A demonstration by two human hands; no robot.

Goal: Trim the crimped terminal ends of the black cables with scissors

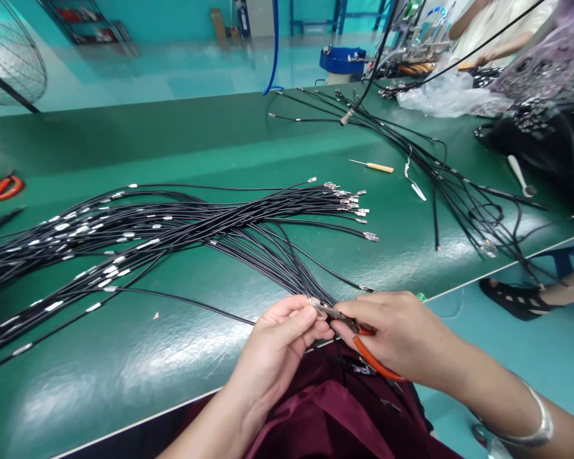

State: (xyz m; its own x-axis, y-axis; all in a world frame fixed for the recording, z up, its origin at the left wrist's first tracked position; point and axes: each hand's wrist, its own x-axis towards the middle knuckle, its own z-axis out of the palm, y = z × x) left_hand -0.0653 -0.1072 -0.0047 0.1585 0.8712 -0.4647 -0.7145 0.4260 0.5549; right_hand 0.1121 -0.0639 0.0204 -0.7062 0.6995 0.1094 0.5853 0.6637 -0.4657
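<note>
Near the front edge of the green table, my left hand (287, 335) pinches the end of a black cable (294, 261) with a small metal terminal (317, 307) on it. My right hand (397, 335) is closed around orange-handled pliers (375, 358). Their jaws reach the terminal at my left fingertips; whether they bite on it is too small to tell. Behind my hands lies a large bundle of black cables (239, 215), with white labels along it and metal terminals at the right ends. Some cable ends run under or behind my hands.
An awl with a wooden handle (380, 167) lies beyond the bundle. More black cables (430, 167) spread to the right, near a white-handled tool (519, 173). Orange-handled scissors (2, 189) lie far left. A hanging black cord (380, 54) crosses the view. Another person's arm (504, 48) is at the back right.
</note>
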